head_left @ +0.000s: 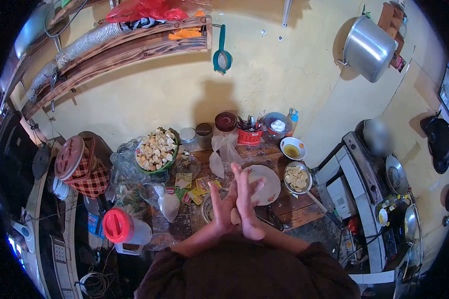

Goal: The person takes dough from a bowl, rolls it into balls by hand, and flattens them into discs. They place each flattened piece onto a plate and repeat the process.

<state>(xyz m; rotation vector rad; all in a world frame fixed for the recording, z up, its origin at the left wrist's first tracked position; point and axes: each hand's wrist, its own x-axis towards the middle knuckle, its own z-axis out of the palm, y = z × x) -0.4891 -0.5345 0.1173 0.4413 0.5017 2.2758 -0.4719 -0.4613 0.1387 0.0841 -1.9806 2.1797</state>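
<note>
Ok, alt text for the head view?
A person's left hand and right hand meet palm to palm, fingers spread, with what looks like a small pale lump between them, above a cluttered wooden table. Beyond them sit a pale plate and a green basin heaped with pale chunks.

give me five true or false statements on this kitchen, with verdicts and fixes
1. The left hand and right hand are close together, with fingers extended. True.
2. The teal strainer lies on the table. False: it hangs by the end of the wooden shelf.
3. Cutlery stands in a red basket. True.
4. The pitcher has a blue lid. False: its lid is red.
5. The large metal pot is high at the right. True.
</note>
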